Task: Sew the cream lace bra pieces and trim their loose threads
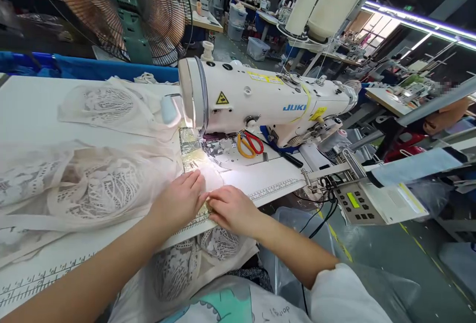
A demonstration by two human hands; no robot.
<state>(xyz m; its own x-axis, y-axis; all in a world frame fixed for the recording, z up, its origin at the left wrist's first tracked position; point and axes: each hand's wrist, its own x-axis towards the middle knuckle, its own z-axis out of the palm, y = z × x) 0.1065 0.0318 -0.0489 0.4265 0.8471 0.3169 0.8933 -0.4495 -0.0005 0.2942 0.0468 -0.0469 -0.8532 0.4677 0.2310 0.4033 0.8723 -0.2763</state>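
Note:
Both my hands meet at the front edge of a white sewing machine (245, 95), just before its lit needle area. My left hand (182, 198) presses its closed fingers onto a piece of pale fabric (211, 176), the thumb nearly touching my right thumb. With curled fingers, my right hand (232, 210) pinches the fabric's near edge; the fingertips are partly hidden. Below the table edge, a cream lace bra (219, 242) hangs over my lap, apparently joined to the held fabric. Another lace bra (111, 184) lies left of my left hand.
Red-and-yellow-handled scissors (250, 144) lie on the machine bed. A further lace bra (107, 102) is at the back left, before a large fan (126, 10). A control box (379, 201) hangs at the right. A printed ruler (275, 189) runs along the table edge. Thread cones (303, 8) stand behind.

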